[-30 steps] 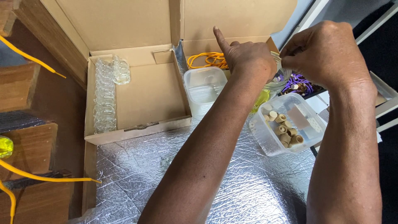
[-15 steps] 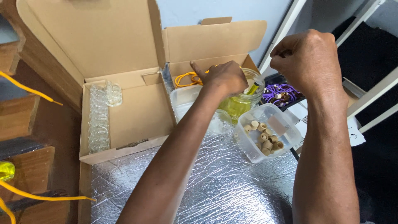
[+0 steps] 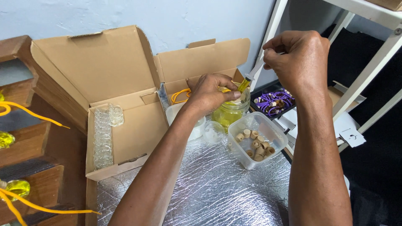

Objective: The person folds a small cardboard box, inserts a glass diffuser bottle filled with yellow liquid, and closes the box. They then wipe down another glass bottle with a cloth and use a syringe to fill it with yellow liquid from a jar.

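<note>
My left hand [image 3: 209,93] grips the rim of a glass jar [image 3: 231,113] of yellow liquid and pinches the lower end of a syringe [image 3: 250,78]. The syringe holds yellow liquid and points down into the jar. My right hand [image 3: 298,58] is closed around the syringe's plunger end, raised above and to the right of the jar. In front of the jar stands a clear plastic tub [image 3: 257,140] of several small cork stoppers. A small clear lid [image 3: 214,132] lies beside the jar.
An open cardboard box [image 3: 125,129] at left holds rows of small glass vials [image 3: 102,136]. A second open box [image 3: 201,62] behind holds yellow cords [image 3: 180,96]. A tray of purple cords [image 3: 276,100] sits at right by a white shelf frame [image 3: 364,83]. Silver foil [image 3: 217,188] covers the table.
My left hand moved from pointing above the boxes down onto the jar rim. My right hand rose with the syringe, which now dips into the jar. The view tilted up.
</note>
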